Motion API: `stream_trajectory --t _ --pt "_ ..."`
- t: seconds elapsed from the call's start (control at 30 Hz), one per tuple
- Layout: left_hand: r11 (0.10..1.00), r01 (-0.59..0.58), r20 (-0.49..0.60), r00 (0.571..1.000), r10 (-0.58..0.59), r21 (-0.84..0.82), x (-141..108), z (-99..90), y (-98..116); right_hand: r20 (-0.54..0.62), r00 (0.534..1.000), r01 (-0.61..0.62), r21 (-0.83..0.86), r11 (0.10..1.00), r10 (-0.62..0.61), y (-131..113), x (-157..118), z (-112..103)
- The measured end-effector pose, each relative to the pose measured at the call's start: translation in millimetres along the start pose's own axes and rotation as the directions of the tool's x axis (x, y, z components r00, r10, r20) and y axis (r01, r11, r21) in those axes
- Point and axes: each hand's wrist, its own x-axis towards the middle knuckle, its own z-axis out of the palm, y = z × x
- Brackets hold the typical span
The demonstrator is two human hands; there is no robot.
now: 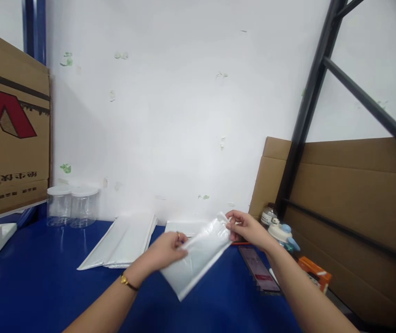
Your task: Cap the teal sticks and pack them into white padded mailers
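Note:
A white padded envelope (203, 259) is held tilted above the blue table (55, 286). My left hand (168, 249) wears a ring and grips the envelope's left edge between thumb and fingers. At its upper right end, my right hand (243, 226) pinches a corner. To the left lies a stack of similar white envelopes (125, 240). Behind the held one, near the wall, is another flat white item (184, 227), partly covered.
Two clear lidded jars (83, 208) stand at the back left. On the right are a phone (258, 270), an orange box (314, 273), a brown bottle (268, 215) and a white-and-blue cup (283, 233). Cardboard (350, 222) leans behind a black frame (318, 64).

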Motion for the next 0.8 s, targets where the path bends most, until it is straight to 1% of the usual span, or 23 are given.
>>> stream_trajectory --t 0.03,0.07,0.13,0.17,0.2,0.23,0.27,0.33,0.37,0.4,0.47,0.53,0.57,0.6,0.63,0.67,0.7,0.73,0.77,0.8 --pt "0.995 -0.019 -0.144 0.989 0.034 0.101 12.9 -8.5 -0.2 -0.045 0.998 0.034 0.012 0.999 -0.033 9.5 9.6 -1.4" --pt "0.985 -0.036 -0.245 0.966 0.077 0.169 26.0 -16.1 -0.6 -0.097 0.992 0.077 0.0 0.997 -0.076 19.9 19.8 -1.0" --pt "0.958 -0.07 -0.355 0.919 0.17 0.278 49.7 -25.5 -5.1 -0.198 0.964 0.162 -0.103 0.981 -0.179 44.1 40.0 4.8" --pt "0.939 -0.08 -0.369 0.906 0.209 0.335 59.3 -26.4 -10.5 -0.247 0.94 0.198 -0.166 0.966 -0.235 58.2 49.2 9.8" --pt "0.915 -0.081 -0.359 0.903 0.235 0.395 67.3 -24.5 -18.3 -0.285 0.918 0.213 -0.236 0.948 -0.277 73.4 57.2 15.7" --pt "0.885 -0.073 -0.327 0.913 0.245 0.459 73.6 -20.1 -28.3 -0.3 0.907 0.205 -0.3 0.932 -0.296 89.3 64.1 22.2" --pt "0.853 -0.067 -0.27 0.933 0.238 0.518 78.6 -13.9 -40.1 -0.3 0.908 0.18 -0.354 0.918 -0.293 105.3 69.8 28.9" --pt "0.804 -0.027 -0.168 0.973 0.157 0.594 85.9 1.5 -65.3 -0.253 0.932 0.137 -0.416 0.899 -0.259 134.6 77.9 41.0" --pt "0.788 -0.009 -0.146 0.981 0.126 0.615 88.8 9.1 -76.7 -0.229 0.944 0.119 -0.433 0.893 -0.237 146.8 80.7 45.8" --pt "0.78 -0.006 -0.14 0.983 0.12 0.626 91.5 15.6 -86.1 -0.224 0.95 0.095 -0.45 0.888 -0.216 156.5 82.9 49.3" --pt "0.774 -0.011 -0.111 0.988 0.105 0.633 95.8 23.6 -96.9 -0.217 0.96 0.051 -0.479 0.876 -0.175 168.4 86.1 52.3" --pt "0.764 -0.009 -0.079 0.994 0.078 0.645 97.0 22.7 -97.5 -0.209 0.968 0.019 -0.497 0.868 -0.14 170.8 87.2 50.5" --pt "0.752 0.018 -0.087 0.995 0.053 0.659 95.6 18.7 -95.3 -0.21 0.969 0.006 -0.502 0.865 -0.129 169.2 86.6 48.2" --pt "0.734 0.067 -0.122 0.992 0.022 0.676 92.4 12.5 -92.4 -0.226 0.966 -0.005 -0.509 0.861 -0.127 166.1 85.2 45.5" --pt "0.71 0.144 -0.186 0.982 -0.02 0.69 87.5 4.5 -89.8 -0.254 0.957 -0.015 -0.52 0.854 -0.138 161.8 82.7 42.6" --pt "0.683 0.252 -0.271 0.959 -0.081 0.686 81.0 -4.9 -88.0 -0.291 0.943 -0.02 -0.533 0.846 -0.162 156.5 79.3 39.8" --pt "0.651 0.368 -0.359 0.921 -0.155 0.664 73.2 -15.1 -87.5 -0.33 0.924 -0.018 -0.544 0.839 -0.194 150.4 74.9 37.5" --pt "0.613 0.486 -0.426 0.868 -0.255 0.622 64.8 -25.6 -88.5 -0.365 0.903 -0.012 -0.55 0.835 -0.228 143.7 69.8 36.1" --pt "0.572 0.583 -0.463 0.81 -0.36 0.577 56.3 -36.0 -90.9 -0.394 0.883 -0.003 -0.548 0.836 -0.255 136.6 64.1 35.7" --pt "0.538 0.646 -0.492 0.762 -0.421 0.541 48.2 -45.8 -94.3 -0.416 0.868 0.008 -0.534 0.845 -0.271 129.3 58.3 36.4"
